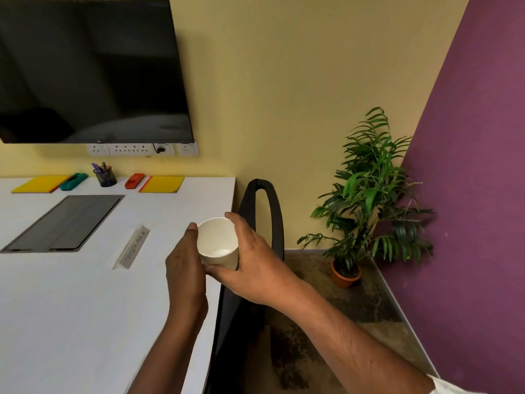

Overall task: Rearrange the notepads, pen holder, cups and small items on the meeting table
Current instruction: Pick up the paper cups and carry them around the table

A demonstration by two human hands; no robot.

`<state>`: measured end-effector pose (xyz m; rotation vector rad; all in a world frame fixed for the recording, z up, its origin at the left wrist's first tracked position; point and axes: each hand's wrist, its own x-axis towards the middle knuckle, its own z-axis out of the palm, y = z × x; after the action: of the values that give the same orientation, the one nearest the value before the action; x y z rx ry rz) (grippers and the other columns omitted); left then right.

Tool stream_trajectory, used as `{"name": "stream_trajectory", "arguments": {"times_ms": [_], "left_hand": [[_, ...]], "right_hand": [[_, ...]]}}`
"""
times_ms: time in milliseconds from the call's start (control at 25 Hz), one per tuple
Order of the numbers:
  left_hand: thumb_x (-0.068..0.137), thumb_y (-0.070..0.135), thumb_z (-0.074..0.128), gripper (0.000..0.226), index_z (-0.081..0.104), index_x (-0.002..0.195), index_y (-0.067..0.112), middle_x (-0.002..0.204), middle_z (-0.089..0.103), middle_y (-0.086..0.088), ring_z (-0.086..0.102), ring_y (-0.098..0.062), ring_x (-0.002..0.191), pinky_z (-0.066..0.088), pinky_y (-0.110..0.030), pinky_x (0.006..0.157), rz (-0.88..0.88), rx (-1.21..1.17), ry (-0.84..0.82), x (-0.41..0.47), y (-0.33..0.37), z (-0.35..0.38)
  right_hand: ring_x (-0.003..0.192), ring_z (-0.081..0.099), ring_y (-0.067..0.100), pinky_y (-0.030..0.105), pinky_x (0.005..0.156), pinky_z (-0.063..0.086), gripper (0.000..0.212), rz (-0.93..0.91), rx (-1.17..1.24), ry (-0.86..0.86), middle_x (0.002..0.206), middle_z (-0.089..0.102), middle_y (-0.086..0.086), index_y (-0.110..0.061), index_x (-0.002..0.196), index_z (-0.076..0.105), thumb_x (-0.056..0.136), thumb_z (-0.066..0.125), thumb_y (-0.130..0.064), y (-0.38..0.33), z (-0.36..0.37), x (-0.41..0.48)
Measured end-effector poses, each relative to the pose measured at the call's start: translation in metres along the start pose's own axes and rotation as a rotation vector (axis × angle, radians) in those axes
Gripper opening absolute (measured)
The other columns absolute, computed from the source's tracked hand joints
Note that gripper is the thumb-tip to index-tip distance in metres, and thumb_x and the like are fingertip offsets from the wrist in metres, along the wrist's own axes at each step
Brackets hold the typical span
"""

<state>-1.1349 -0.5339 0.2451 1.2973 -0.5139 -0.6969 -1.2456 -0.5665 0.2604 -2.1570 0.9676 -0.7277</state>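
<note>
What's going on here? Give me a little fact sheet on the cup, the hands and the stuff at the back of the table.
cup: white paper cup, upright, looks empty, at the right edge of the table
right hand: wrapped round the cup
left hand: against the cup's left side, fingers hidden
far edge: left yellow notepad, green item, pen holder, red item, right yellow notepad
mid-table: clear sign, dark inset panel
</note>
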Motion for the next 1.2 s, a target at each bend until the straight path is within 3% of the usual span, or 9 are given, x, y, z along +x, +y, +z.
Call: {"name": "stream_trajectory", "arguments": {"times_ms": [160, 280, 400, 520, 640, 760, 960, 1200], "left_hand": [[0.074, 0.06, 0.048, 0.057, 0.063, 0.114, 0.021, 0.113, 0.066, -0.004, 0.063, -0.019, 0.102, 0.052, -0.034, 0.08, 0.014, 0.01, -0.013, 0.027, 0.002, 0.039], [0.085, 0.053, 0.049, 0.029, 0.069, 0.096, 0.035, 0.106, 0.07, 0.005, 0.065, -0.009, 0.094, 0.048, -0.029, 0.073, 0.046, 0.034, 0.016, 0.045, -0.001, 0.072], [0.089, 0.05, 0.047, 0.025, 0.071, 0.081, 0.045, 0.091, 0.072, 0.017, 0.067, -0.001, 0.086, 0.048, -0.029, 0.073, 0.119, 0.087, 0.067, 0.061, -0.009, 0.108], [0.091, 0.049, 0.046, 0.027, 0.072, 0.083, 0.042, 0.094, 0.073, 0.012, 0.067, -0.011, 0.096, 0.05, -0.033, 0.079, 0.139, 0.094, 0.132, 0.075, -0.018, 0.146], [0.096, 0.04, 0.043, 0.033, 0.072, 0.08, 0.043, 0.09, 0.073, 0.014, 0.067, -0.01, 0.095, 0.051, -0.034, 0.082, 0.154, 0.129, 0.212, 0.089, -0.021, 0.19], [0.097, 0.037, 0.042, 0.034, 0.072, 0.079, 0.034, 0.093, 0.073, 0.001, 0.066, -0.018, 0.095, 0.048, -0.039, 0.082, 0.168, 0.144, 0.3, 0.107, -0.021, 0.222], [0.099, 0.033, 0.039, 0.034, 0.07, 0.093, 0.024, 0.103, 0.069, -0.011, 0.062, -0.029, 0.101, 0.046, -0.042, 0.079, 0.247, 0.159, 0.381, 0.154, -0.015, 0.236], [0.1, 0.031, 0.038, 0.036, 0.07, 0.085, 0.031, 0.092, 0.069, -0.004, 0.061, -0.024, 0.093, 0.047, -0.038, 0.069, 0.313, 0.18, 0.455, 0.242, -0.006, 0.231]], "right_hand": [[0.129, 0.037, 0.016, 0.031, 0.103, 0.038, 0.089, -0.034, 0.004, -0.003, 0.147, 0.033, -0.002, -0.036, 0.144, 0.011, 0.079, 0.07, -0.048, 0.023, -0.028, 0.036], [0.129, 0.035, 0.014, 0.026, 0.1, 0.035, 0.089, -0.084, 0.03, -0.017, 0.147, 0.032, -0.003, -0.036, 0.144, 0.012, 0.078, 0.071, -0.048, 0.053, -0.048, 0.067], [0.129, 0.035, 0.012, 0.024, 0.099, 0.034, 0.09, -0.158, 0.061, -0.067, 0.148, 0.031, -0.006, -0.038, 0.143, 0.012, 0.077, 0.071, -0.048, 0.088, -0.07, 0.099], [0.131, 0.032, 0.011, 0.026, 0.102, 0.034, 0.091, -0.22, 0.086, -0.139, 0.149, 0.03, -0.008, -0.037, 0.144, 0.011, 0.077, 0.072, -0.047, 0.118, -0.096, 0.13], [0.132, 0.032, 0.011, 0.026, 0.103, 0.033, 0.091, -0.275, 0.12, -0.231, 0.149, 0.03, -0.007, -0.036, 0.144, 0.012, 0.077, 0.073, -0.044, 0.148, -0.127, 0.163], [0.13, 0.032, 0.012, 0.025, 0.1, 0.033, 0.092, -0.337, 0.135, -0.297, 0.148, 0.031, -0.007, -0.035, 0.145, 0.012, 0.077, 0.074, -0.043, 0.168, -0.146, 0.2], [0.13, 0.036, 0.014, 0.024, 0.097, 0.034, 0.093, -0.445, 0.18, -0.38, 0.148, 0.034, -0.005, -0.035, 0.144, 0.012, 0.077, 0.074, -0.043, 0.174, -0.145, 0.261], [0.124, 0.043, 0.013, 0.029, 0.098, 0.046, 0.092, -0.561, 0.222, -0.417, 0.14, 0.043, -0.004, -0.026, 0.144, 0.021, 0.073, 0.079, -0.039, 0.168, -0.118, 0.361]]}}
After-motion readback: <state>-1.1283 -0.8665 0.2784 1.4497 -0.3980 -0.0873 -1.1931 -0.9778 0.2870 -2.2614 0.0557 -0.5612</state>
